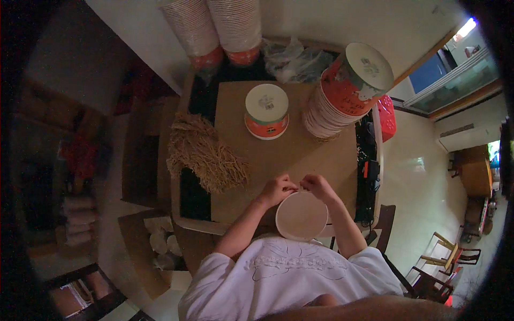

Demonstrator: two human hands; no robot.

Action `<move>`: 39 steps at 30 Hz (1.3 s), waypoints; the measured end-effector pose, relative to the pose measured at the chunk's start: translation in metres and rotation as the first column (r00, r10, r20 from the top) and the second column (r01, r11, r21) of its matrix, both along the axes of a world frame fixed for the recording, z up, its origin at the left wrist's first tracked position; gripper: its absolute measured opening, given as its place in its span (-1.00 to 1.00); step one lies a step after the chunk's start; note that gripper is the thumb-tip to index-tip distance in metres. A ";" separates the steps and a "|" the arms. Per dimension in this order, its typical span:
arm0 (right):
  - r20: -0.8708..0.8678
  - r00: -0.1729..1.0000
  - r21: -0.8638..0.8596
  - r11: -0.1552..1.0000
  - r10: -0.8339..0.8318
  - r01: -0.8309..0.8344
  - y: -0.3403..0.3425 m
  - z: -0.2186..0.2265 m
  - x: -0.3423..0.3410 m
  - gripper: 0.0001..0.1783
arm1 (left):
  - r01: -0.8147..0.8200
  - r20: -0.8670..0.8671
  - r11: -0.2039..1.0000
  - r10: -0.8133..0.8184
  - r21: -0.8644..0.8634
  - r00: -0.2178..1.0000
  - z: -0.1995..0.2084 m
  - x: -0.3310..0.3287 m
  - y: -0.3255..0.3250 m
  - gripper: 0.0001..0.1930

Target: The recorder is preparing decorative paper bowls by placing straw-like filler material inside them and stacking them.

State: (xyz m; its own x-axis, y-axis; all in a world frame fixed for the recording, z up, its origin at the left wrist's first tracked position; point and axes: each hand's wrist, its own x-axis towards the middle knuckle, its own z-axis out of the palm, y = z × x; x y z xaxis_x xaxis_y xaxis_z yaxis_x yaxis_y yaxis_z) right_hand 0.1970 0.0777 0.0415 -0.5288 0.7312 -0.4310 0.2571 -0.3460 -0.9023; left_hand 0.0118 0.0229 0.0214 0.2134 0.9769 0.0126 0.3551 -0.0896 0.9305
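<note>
While the person is sitting close against the near edge of the table [321, 155], both hands are meeting at the far rim of a paper bowl [301, 215], which is tipping its open mouth up toward the head camera. The left hand [277, 189] is pinching the rim from the left, and the right hand [318, 186] is pinching it from the right, fingertips nearly touching each other; both grips are narrow and closed on the bowl's edge. Held that way, the bowl is likely being kept steady against the lap and table edge so the fingers can work at one spot on the rim. What sits between the fingertips is too small to tell.

The bowl is looking round, pale and empty inside, with a thin rolled lip; its outer wall is hidden from this view.

Farther back on the brown tabletop, a single upturned bowl [266, 111] is showing a white base and an orange-red side. To its right a leaning stack of bowls [348, 91] is lying within reach, and two taller stacks [217, 27] are standing against the wall. A heap of tan fibres [206, 152] is lying to the left, near the left hand's side. Clear plastic wrap [292, 59] is bunching behind.
</note>
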 end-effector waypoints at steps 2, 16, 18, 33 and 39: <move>0.088 0.995 0.134 0.989 0.049 -0.061 0.001 -0.008 0.006 -0.83 | -0.016 0.002 1.000 0.016 -0.001 1.000 0.001 0.002 -0.001 -0.83; 0.022 0.990 -0.038 0.990 0.139 -0.138 -0.004 -0.021 0.011 -0.82 | 0.096 -0.063 0.993 -0.092 0.065 0.994 -0.005 0.001 -0.002 -0.87; 0.010 0.991 -0.065 0.989 0.137 -0.136 -0.004 -0.027 0.012 -0.81 | 0.045 -0.028 0.998 -0.044 0.048 0.999 -0.007 0.004 -0.002 -0.88; -0.146 0.989 -0.128 0.990 0.035 -0.054 -0.008 -0.018 0.008 -0.78 | 0.145 -0.084 0.989 -0.146 -0.017 0.986 0.003 -0.001 -0.003 -0.85; -0.012 0.994 -0.138 0.984 0.109 -0.110 -0.007 -0.021 0.007 -0.79 | -0.035 -0.078 0.994 0.043 0.105 0.996 -0.007 0.006 -0.004 -0.91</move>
